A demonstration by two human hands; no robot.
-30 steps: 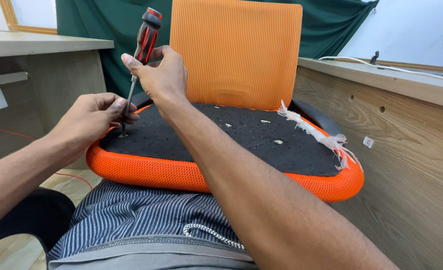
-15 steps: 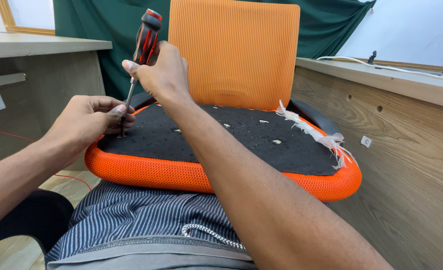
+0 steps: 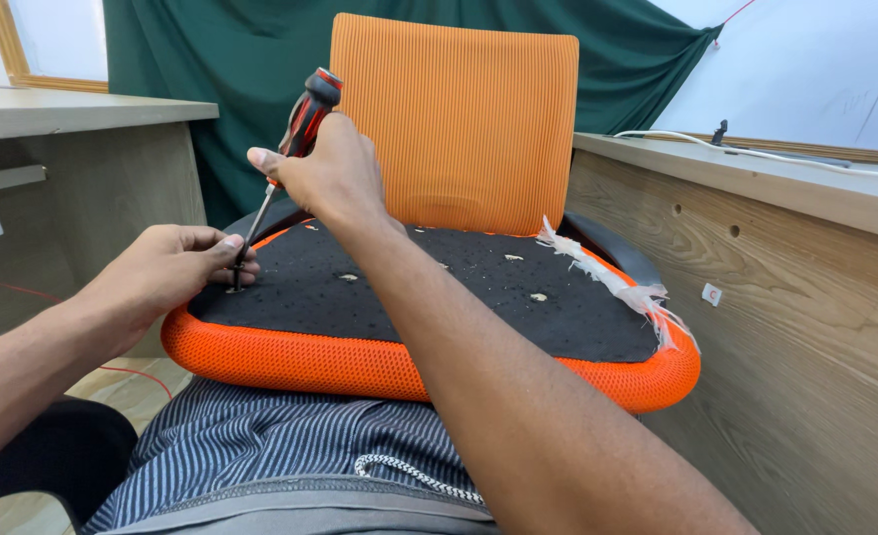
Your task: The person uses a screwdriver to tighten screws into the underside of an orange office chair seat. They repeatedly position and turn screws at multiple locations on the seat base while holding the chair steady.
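An upturned orange chair seat with a black underside rests on my lap, its orange mesh backrest standing behind. My right hand grips the red and black handle of a screwdriver, held upright and slightly tilted, with the tip down at the seat's left part. My left hand pinches the screwdriver's metal shaft near the tip, fingers resting on the black underside. The screw under the tip is hidden by my fingers.
A wooden desk panel stands close on the right, another desk on the left. A green curtain hangs behind. Torn white plastic wrap clings to the seat's right edge. A white cable lies on the right desk.
My right hand has turned slightly on the screwdriver handle. My left hand stays on the shaft at the same spot.
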